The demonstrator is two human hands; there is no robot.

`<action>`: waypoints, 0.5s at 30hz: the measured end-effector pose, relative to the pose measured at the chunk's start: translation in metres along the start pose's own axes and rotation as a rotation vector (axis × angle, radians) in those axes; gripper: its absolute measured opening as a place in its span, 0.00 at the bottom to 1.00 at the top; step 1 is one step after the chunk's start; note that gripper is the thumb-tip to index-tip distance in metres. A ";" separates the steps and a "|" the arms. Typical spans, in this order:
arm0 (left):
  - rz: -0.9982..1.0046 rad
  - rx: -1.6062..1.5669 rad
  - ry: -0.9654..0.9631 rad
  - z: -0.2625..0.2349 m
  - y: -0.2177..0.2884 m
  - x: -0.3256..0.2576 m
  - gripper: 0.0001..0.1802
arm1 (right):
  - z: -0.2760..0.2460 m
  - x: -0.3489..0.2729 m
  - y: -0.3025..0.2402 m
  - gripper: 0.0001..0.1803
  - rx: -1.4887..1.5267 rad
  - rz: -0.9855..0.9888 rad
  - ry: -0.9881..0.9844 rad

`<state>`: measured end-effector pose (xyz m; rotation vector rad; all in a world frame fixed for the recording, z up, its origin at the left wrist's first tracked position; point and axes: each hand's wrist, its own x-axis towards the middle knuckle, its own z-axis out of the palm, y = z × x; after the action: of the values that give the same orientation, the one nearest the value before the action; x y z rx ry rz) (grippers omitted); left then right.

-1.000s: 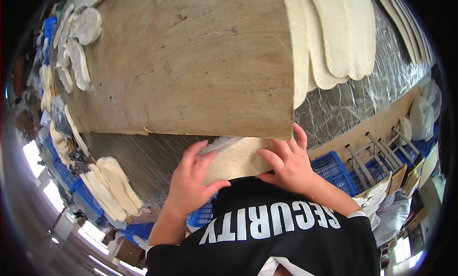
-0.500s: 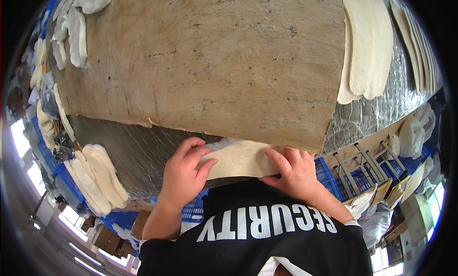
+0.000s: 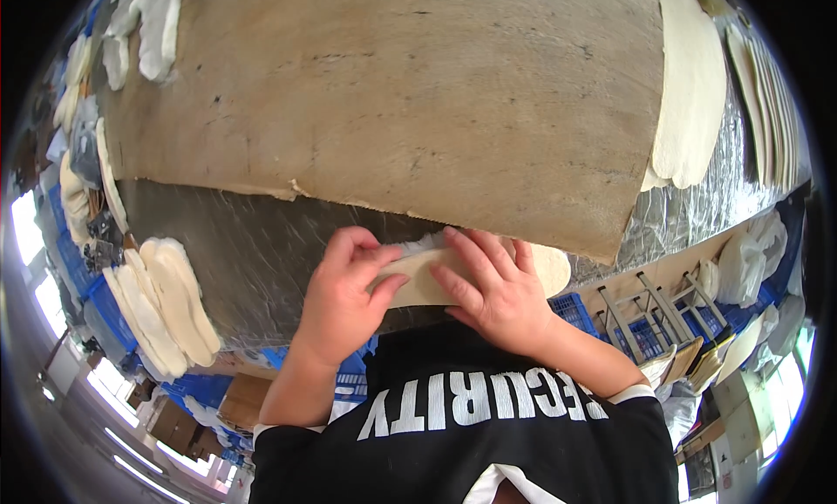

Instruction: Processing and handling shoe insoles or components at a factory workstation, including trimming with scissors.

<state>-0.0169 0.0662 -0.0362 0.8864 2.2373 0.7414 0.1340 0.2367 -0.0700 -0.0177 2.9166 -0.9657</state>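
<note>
Shirt: a black shirt (image 3: 488, 434) with white lettering fills the lower edge; both forearms rise from it toward the work.

Left hand: the left hand (image 3: 344, 286) lies palm down, fingers curled over the left end of a flat beige insole-shaped piece (image 3: 427, 282), thumb tucked against its near edge. It is closed on the piece rather than spread.

Right hand: the right hand (image 3: 493, 290) presses on the right half of the same piece, fingers stretched forward over it and pinning it down.

Held piece: it lies crosswise on the grey surface (image 3: 244, 260), just below the near edge of the wooden board (image 3: 392, 94); its rounded right end (image 3: 551, 269) shows past the right hand.

Change: compared with a second ago, the two hands sit closer together and further over the piece, so that less of it is exposed between them; the board's near edge also stands at a steeper slant in the view. The grip appears to have tightened, which suggests the piece is being flattened or squared up in place rather than carried off.

Left stack: pale insole-shaped pieces (image 3: 166, 303) lie overlapped at the left of the surface, well apart from the hands.

Far right: more pale pieces (image 3: 689, 94) rest beside the board's right edge.

Background: blue crates (image 3: 571, 312) stand below the surface.
</note>
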 end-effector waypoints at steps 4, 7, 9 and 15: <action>-0.230 -0.368 0.072 -0.019 -0.029 -0.020 0.18 | -0.003 0.002 -0.002 0.41 0.015 0.054 -0.041; -0.300 -0.720 0.102 -0.013 -0.046 -0.037 0.16 | -0.008 0.010 -0.008 0.43 0.041 0.045 -0.064; -0.292 -0.890 0.151 -0.006 -0.046 -0.041 0.15 | -0.010 0.023 -0.018 0.42 0.120 -0.079 -0.046; -0.389 -0.998 0.323 0.006 -0.055 -0.055 0.07 | 0.019 0.052 -0.033 0.33 0.136 -0.273 0.026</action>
<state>-0.0020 -0.0063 -0.0591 -0.1563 1.8024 1.6458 0.0832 0.1976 -0.0690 -0.4079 2.9155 -1.2086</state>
